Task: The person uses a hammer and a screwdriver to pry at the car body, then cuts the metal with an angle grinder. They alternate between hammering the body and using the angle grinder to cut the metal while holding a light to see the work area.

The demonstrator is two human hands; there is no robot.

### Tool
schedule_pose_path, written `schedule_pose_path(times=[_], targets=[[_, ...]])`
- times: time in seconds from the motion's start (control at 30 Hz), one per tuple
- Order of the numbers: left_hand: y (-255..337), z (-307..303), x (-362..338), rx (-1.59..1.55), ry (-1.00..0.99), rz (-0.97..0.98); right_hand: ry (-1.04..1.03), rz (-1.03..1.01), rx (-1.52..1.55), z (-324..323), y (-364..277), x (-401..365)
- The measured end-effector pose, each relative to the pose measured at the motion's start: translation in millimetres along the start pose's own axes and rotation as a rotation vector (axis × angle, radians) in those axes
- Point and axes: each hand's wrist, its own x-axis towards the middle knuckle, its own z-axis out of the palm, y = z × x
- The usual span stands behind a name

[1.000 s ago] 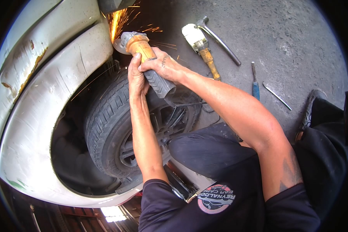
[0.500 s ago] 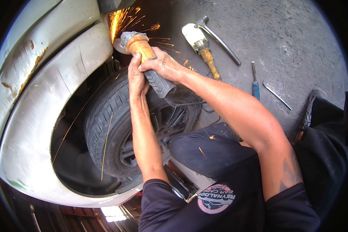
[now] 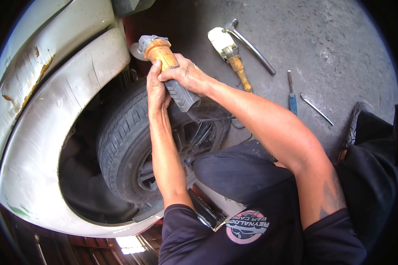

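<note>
An orange angle grinder (image 3: 162,54) with a dark ribbed rear handle is held in both hands, its disc (image 3: 138,51) beside the edge of the white, scratched car panel (image 3: 88,70). No sparks show at the disc. My left hand (image 3: 157,88) is closed round the near side of the tool's body, thumb pointing up along it. Wrapped over the other side is my right hand (image 3: 188,76), its thumb across the grip. Below the grinder sits a black tyre (image 3: 124,145) in the wheel arch, with its dark wheel partly hidden by my left forearm.
On the grey floor (image 3: 340,53) lie a white-and-yellow power tool (image 3: 230,53), a hammer-like metal tool (image 3: 252,46), a blue-handled screwdriver (image 3: 292,99) and a thin metal rod (image 3: 317,108). A cord runs by the wheel. A shoe (image 3: 356,119) is at the right.
The orange sparks that sprayed from the disc and flew past the tyre and arms have vanished. Both hands and the grinder are in nearly the same place.
</note>
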Motion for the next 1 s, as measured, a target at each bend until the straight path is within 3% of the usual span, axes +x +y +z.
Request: schedule_pose_path(times=[0.43, 1.0], targets=[[-1.6, -0.9, 1.8, -0.002, 0.007, -0.005, -0.039, 0.100, 0.099, -2.8, -8.8, -2.1], [-3.0, -1.4, 2.6, -0.031, 0.004, -0.006, -0.004, 0.049, 0.017, -1.5, -2.9, 4.0]])
